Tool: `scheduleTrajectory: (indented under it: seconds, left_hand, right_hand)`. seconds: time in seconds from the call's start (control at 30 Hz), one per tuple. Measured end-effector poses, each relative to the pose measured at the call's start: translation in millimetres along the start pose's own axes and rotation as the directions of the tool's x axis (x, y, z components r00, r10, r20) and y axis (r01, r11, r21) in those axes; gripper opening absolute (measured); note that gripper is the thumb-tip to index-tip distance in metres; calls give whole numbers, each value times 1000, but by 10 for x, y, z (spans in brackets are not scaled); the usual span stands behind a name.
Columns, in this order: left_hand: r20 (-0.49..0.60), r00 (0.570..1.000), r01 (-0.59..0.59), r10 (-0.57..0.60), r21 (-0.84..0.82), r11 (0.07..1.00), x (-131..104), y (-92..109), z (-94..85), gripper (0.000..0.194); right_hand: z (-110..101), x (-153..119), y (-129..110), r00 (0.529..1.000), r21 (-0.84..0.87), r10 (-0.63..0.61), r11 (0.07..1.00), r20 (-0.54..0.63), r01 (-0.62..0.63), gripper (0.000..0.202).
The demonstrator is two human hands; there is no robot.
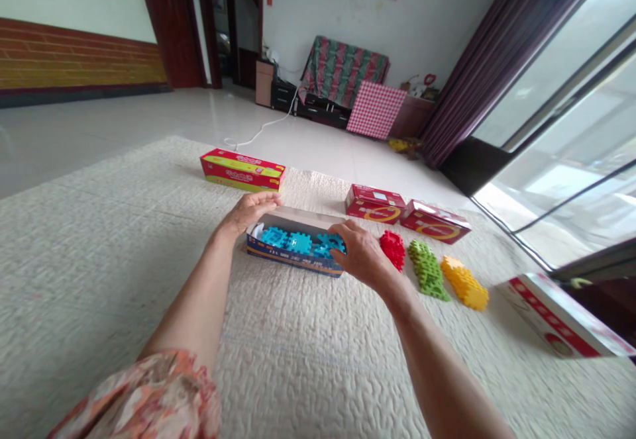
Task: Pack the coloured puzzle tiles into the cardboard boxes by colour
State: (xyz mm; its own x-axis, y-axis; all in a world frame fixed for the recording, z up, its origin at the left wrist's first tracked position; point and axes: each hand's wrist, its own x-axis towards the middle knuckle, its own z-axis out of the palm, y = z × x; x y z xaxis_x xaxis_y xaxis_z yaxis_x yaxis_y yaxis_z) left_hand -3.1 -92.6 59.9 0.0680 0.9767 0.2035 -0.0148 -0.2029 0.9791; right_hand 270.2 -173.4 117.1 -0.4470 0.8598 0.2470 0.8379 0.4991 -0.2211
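Observation:
A long, dark blue open-topped box (293,261) lies on the pale quilted mat in front of me. Several bright blue interlocking plastic blocks (299,243) lie in it. My left hand (252,211) is at the box's far left corner, fingers stretched along the raised cardboard flap (311,218). At the right end, my right hand (362,251) reaches over the box with thumb and fingers around the rightmost blue blocks (325,245). Its far fingertips are partly hidden. Right of the box lie rows of red blocks (392,250), green blocks (427,270) and yellow blocks (465,283).
A red and yellow-green carton (242,171) stands beyond my left hand. Two red cartons (375,204) (436,221) stand behind the coloured rows. A white and red box (566,316) sits at far right, near glass doors. The quilted mat (308,353) covers the floor here.

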Motion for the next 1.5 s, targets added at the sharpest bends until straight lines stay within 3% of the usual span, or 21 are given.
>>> scheduleTrajectory:
  seconds: [0.17, 0.4, 0.5, 0.57, 0.63, 0.77, 0.83, 0.9, 0.97, 1.03, 1.1, 1.2, 1.4, 1.5]
  left_hand:
    - [1, 1000, 16, -16, 5, 1000, -19, 23, 5, 41]
    - [10, 1000, 4, -4, 15, 1000, -19, 8, -12, 41]
    - [6, 1000, 8, -8, 17, 1000, -22, 9, -8, 41]
    - [1, 1000, 0, 0, 7, 1000, -20, 19, -1, 42]
    - [-22, 1000, -22, 22, -13, 1000, -13, 40, 3, 43]
    - [-139, 989, -61, 55, -37, 997, 2, 81, -47, 44]
    - [-235, 971, -38, 32, -22, 999, -8, 79, -113, 42]
    - [-366, 929, 52, -45, 7, 999, -42, 60, -189, 39]
    - [-488, 858, 190, -161, 11, 982, -103, 29, -248, 39]
    - [-543, 799, 303, -259, -8, 953, -183, -4, -266, 42]
    - [-547, 782, 344, -298, -19, 939, -265, -40, -240, 47]
    - [-562, 791, 280, -244, -22, 960, -351, -94, -158, 50]
    - [-669, 735, 77, -108, -75, 994, -396, -157, -25, 53]
    - [-634, 773, -3, -32, -54, 999, -417, -176, 36, 50]
  right_hand:
    - [88, 69, 86, 999, -39, 3, 999, 51, -1, 36]
    - [96, 23, 171, 1000, 12, -13, 1000, -5, 13, 37]
    - [61, -55, 174, 997, 52, 0, 999, -81, 5, 32]
    - [49, -130, 172, 980, 93, 26, 996, -198, -8, 28]
    - [63, -216, 185, 930, 127, 83, 991, -358, -40, 25]
    - [189, -375, 291, 738, 196, 246, 968, -628, -155, 25]
    - [289, -431, 367, 666, 265, 328, 944, -670, -198, 29]
    - [396, -464, 430, 633, 353, 407, 910, -659, -218, 32]
    - [498, -474, 461, 628, 451, 476, 867, -616, -214, 37]
    - [586, -467, 453, 628, 551, 529, 814, -570, -186, 43]
    - [661, -457, 417, 616, 640, 569, 757, -544, -134, 52]
    - [769, -464, 348, 609, 709, 589, 703, -531, -62, 61]
    - [1013, -527, 277, 685, 694, 530, 719, -500, -49, 64]
    - [1069, -525, 251, 751, 685, 460, 728, -474, -13, 59]
